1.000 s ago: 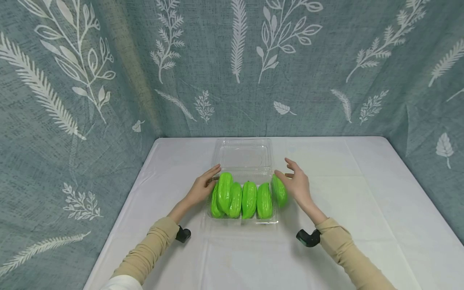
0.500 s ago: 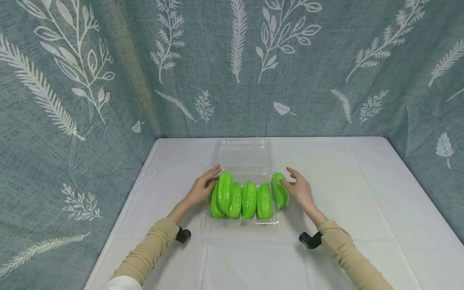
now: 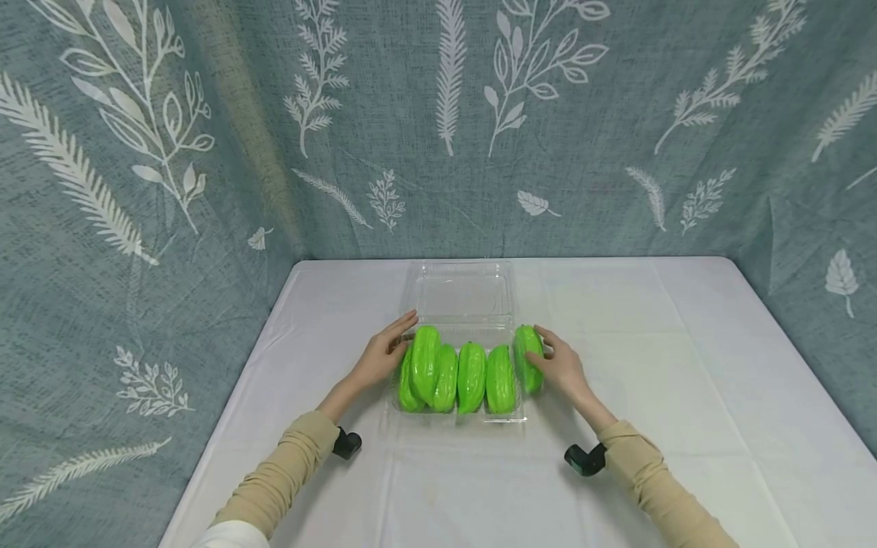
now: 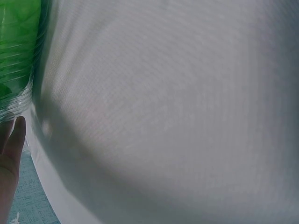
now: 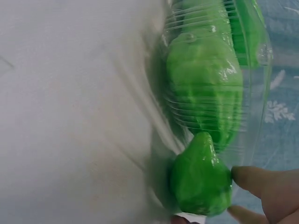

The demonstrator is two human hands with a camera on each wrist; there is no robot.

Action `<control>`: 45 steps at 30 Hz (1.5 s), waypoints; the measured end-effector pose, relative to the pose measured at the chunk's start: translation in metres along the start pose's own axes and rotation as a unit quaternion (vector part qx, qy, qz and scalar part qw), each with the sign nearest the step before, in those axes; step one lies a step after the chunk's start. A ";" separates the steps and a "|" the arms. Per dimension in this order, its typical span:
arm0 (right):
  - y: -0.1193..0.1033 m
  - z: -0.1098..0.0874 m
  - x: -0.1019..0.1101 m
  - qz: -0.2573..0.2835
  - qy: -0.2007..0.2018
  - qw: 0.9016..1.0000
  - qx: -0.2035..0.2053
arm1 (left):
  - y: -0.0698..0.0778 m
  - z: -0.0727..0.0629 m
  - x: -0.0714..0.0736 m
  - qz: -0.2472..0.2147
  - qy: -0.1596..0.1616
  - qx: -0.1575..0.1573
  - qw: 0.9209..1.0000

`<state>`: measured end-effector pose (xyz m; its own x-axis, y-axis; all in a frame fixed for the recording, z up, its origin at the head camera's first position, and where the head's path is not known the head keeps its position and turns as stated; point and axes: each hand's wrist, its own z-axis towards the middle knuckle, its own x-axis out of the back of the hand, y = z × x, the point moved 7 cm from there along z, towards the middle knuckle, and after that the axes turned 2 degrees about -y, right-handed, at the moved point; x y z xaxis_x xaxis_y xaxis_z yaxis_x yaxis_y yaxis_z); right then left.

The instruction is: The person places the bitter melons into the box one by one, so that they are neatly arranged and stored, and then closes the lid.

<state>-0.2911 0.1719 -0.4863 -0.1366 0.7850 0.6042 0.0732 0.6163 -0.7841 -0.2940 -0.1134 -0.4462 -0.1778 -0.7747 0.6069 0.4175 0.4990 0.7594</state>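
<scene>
In the head view, a clear plastic clamshell box [image 3: 473,335] holds several glossy green ribbed gourds [image 3: 470,377]. One gourd [image 3: 426,364] lies on top of the others at the left. Another green gourd [image 3: 527,354] stands outside, along the box's right wall. My right hand [image 3: 563,367] grips that outer gourd between thumb and fingers; the right wrist view shows fingertips [image 5: 245,177] against its side, with its pointed end [image 5: 202,175] showing. At the box's left side rests my left hand [image 3: 378,358], fingers fairly straight. The left wrist view catches only a few fingers [image 4: 13,140] by the box's corner.
The clear lid [image 3: 460,293] lies folded back behind the box on a white-covered table [image 3: 651,365]. A blue-green leaf-print curtain [image 3: 425,205] hangs along the back and sides.
My right hand has drawn back slightly, then closed its thumb and fingers around the outer gourd. The left hand and the box look unchanged.
</scene>
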 end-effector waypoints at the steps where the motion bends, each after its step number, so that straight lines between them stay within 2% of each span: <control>1: 0.000 0.000 -0.001 0.000 -0.004 1.000 0.001 | 0.000 0.000 0.000 0.002 0.000 0.000 1.000; 6: 0.001 0.000 -0.005 -0.006 -0.011 1.000 0.005 | -0.003 0.001 -0.001 0.003 -0.001 0.003 1.000; 13: -0.002 -0.002 -0.005 -0.017 -0.002 1.000 0.023 | -0.036 0.006 -0.010 -0.007 0.009 0.000 1.000; 16: -0.003 -0.002 -0.005 -0.016 0.001 1.000 0.027 | -0.040 0.007 -0.010 -0.008 0.005 0.001 1.000; 45: 0.002 -0.003 0.004 0.006 0.024 1.000 0.019 | -0.038 0.007 -0.010 -0.002 -0.002 0.002 1.000</control>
<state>-0.2881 0.1767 -0.4849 -0.0879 0.7945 0.6009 0.0376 0.6054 -0.7950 -0.3146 -0.1218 -0.4797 -0.1839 -0.7752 0.6044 0.4136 0.4968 0.7630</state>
